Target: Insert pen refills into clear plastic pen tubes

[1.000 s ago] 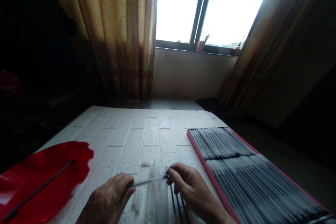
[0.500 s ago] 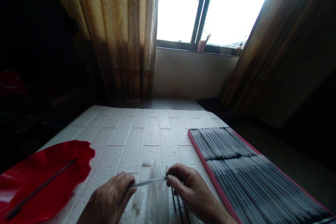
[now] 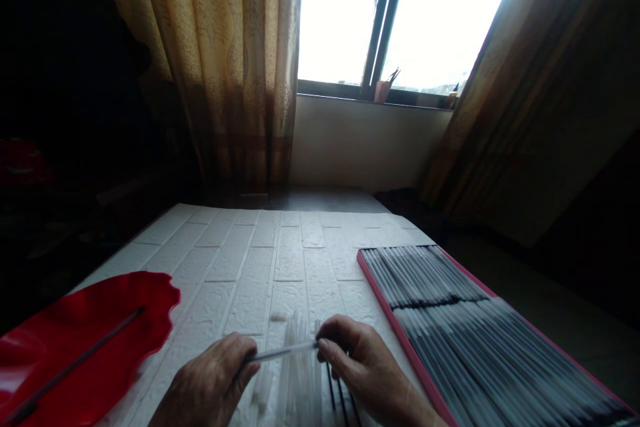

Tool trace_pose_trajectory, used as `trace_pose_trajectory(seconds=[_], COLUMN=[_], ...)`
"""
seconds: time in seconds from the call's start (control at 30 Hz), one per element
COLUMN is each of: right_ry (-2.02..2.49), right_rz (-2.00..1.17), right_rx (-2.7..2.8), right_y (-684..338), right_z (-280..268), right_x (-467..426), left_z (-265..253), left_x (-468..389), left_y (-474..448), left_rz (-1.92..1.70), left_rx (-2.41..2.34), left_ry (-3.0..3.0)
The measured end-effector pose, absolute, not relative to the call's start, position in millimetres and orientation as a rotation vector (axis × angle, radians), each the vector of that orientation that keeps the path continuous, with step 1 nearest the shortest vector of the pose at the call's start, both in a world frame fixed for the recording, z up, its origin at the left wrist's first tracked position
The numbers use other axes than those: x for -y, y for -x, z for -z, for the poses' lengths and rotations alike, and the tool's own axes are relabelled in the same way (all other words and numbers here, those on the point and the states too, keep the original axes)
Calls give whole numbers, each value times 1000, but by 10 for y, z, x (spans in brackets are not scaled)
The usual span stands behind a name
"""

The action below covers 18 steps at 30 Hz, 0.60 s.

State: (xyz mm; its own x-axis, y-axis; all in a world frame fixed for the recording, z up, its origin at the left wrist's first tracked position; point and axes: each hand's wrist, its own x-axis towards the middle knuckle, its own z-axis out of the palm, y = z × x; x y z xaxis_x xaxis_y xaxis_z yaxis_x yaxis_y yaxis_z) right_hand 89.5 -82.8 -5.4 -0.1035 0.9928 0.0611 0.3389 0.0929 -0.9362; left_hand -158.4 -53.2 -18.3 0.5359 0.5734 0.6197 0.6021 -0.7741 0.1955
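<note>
A slim, translucent pen-like tube (image 3: pixel 284 351) spans the gap between my two hands, tilted slightly up to the right. My left hand (image 3: pixel 213 373) pinches its left end between thumb and fingers. At the other end, my right hand (image 3: pixel 367 360) grips it with thumb and forefinger. Beneath lies a bundle of clear plastic tubes (image 3: pixel 300 380), blurred in places. Several thin dark rods (image 3: pixel 341 400) rest beside the bundle, partly covered by my right hand. Whether a dark rod sits inside the held tube cannot be made out.
On the right, a shallow pink-red box (image 3: pixel 376 283) holds tightly packed rows of slim rods (image 3: pixel 490 353) in clear sleeves. To the left is a wavy-edged red plate (image 3: pixel 155 333) with one dark rod (image 3: pixel 85 370) across it. White brick-patterned sheeting (image 3: pixel 290 260) covers the table.
Both hands keep their hold on the tube, almost in the same place. The view has shifted very slightly.
</note>
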Motion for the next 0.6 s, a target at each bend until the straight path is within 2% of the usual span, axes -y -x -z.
trace_pose_trajectory(seconds=[0.4, 0.6], right_ry=[1429, 1408], right_rz=[-1123, -1019], right_rx=[1523, 1602], right_y=[-887, -892], right_z=[77, 54], right_x=[818, 831], left_z=[172, 199], left_x=[525, 535], left_y=[1585, 1598], left_rz=[1061, 1071], left_rx=[1047, 1023], left_ry=[2705, 2696])
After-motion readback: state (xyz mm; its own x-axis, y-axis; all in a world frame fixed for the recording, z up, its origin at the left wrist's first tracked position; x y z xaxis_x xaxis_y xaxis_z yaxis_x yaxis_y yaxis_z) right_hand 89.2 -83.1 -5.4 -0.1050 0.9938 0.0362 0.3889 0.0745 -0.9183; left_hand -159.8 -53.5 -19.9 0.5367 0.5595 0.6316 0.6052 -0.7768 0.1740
